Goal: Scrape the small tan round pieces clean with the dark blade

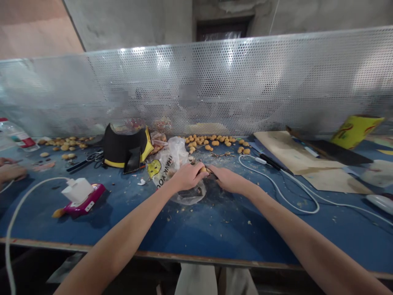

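Both my hands meet over the middle of the blue table. My left hand is closed on a small tan nut-like piece. Close against it, my right hand is closed on a small dark tool whose tip touches that piece. Just under and left of my hands lies a crumpled clear plastic bag with yellow print. Several more tan pieces lie in a loose row behind my hands.
A black-and-yellow pouch, scissors and more tan pieces lie at the left. A white charger on a pink box sits front left. White cable, cardboard sheets lie right. Another person's hand rests far left. Perforated metal screen behind.
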{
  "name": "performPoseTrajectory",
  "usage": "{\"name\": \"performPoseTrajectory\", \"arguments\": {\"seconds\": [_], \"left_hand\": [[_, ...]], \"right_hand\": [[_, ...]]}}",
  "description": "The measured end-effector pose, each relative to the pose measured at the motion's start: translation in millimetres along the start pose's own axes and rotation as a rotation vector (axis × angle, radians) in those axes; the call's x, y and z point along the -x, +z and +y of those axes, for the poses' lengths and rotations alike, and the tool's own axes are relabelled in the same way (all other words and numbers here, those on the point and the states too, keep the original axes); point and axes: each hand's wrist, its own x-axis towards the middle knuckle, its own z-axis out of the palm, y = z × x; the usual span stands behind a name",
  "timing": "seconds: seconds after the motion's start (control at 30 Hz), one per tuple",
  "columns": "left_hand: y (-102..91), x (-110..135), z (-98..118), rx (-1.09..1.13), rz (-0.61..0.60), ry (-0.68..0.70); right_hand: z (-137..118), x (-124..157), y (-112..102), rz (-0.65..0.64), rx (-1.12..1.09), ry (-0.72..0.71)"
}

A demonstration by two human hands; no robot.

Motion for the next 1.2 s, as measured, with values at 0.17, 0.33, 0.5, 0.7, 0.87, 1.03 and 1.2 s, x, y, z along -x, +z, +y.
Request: {"name": "performPoseTrajectory", "arguments": {"seconds": [0.17,0.33,0.5,0.7,0.87,1.03,1.2], "left_hand": [[-0.6,-1,0,0.089,0.013,-0.03],[0.7,-1,0,0.241,0.005,-0.077],[5.2,-2,-3,0.476,0.034,-0.197],[7.4,-3,-7,0.383,0.054,-0.23],[18.1,-6,1,0.094,-0.021,-0.328],[13.6,-3,9,0.124,0.05,-0.228],[3.5,2,5,0.176,-0.032,0.007]], "right_hand": [[0,-1,1,0.035,0.096,-0.001],[-4,-3,2,0.028,0.208,0.027],[-14,-4,-6,0.084,0.319,0.017],[-37,-2,-20,0.105,0.377,0.029],[-42,-3,-2,-0.046,0.302,0.251],[-40,-4,-2,0.031,0.212,0.381],[-17,0,-12,0.132,0.079,0.343]]}}
